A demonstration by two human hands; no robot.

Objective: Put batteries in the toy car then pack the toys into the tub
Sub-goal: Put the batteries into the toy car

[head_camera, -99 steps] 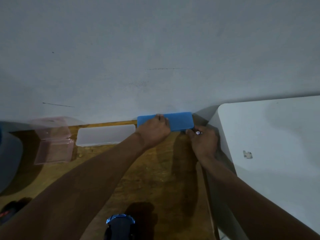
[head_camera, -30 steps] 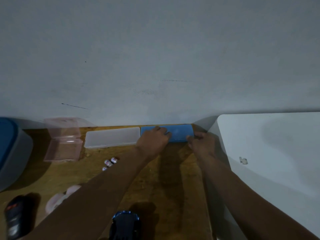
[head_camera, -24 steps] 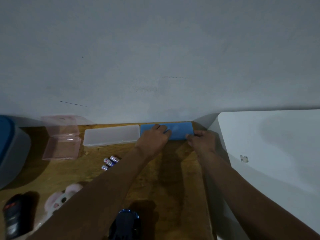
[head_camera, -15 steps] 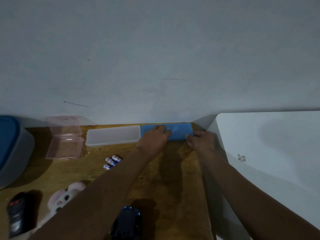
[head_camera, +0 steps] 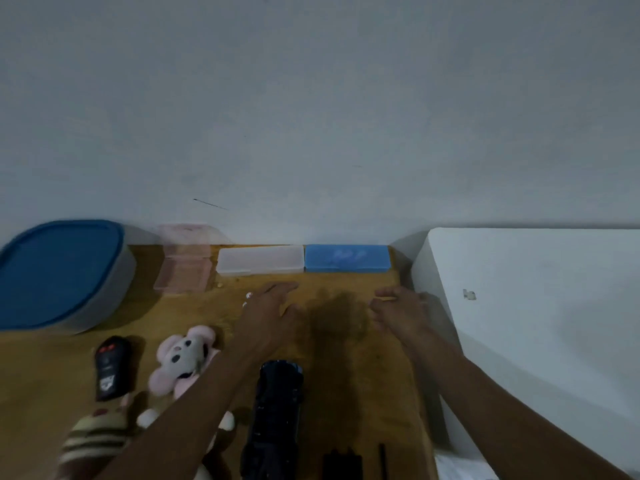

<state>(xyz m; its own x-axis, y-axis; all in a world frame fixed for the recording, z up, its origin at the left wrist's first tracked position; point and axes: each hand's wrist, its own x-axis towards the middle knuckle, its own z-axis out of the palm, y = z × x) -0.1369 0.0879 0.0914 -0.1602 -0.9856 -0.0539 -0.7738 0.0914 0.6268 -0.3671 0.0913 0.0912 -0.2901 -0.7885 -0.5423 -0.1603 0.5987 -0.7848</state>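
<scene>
Dark blue toy car (head_camera: pixel 277 410) lies near the front of the wooden table (head_camera: pixel 346 375). Its long axis runs straight away from the person toward the wall, its far end sits just short of the left wrist, and its side is close beside the left forearm. Both hands are over bare wood farther out than the car, so reaching it means drawing back toward the body. The left hand (head_camera: pixel 270 315) is palm down, fingers straight and a little spread, gripping nothing. The right hand (head_camera: pixel 398 311) is off to the right with fingers loosely bent and blurred, and I can make out nothing in it. The left is plainly the nearer to the car. At that hand's left edge peep two small pale cylinders (head_camera: pixel 246 298), likely the batteries, though too blurred to be sure. The grey tub with a blue lid (head_camera: pixel 59 271) stands at far left with its lid on, and a black remote (head_camera: pixel 110 368) and a pink plush mouse (head_camera: pixel 183 358) lie between it and the car. A blue plastic case (head_camera: pixel 346 258) lies against the wall, apart from both hands.
</scene>
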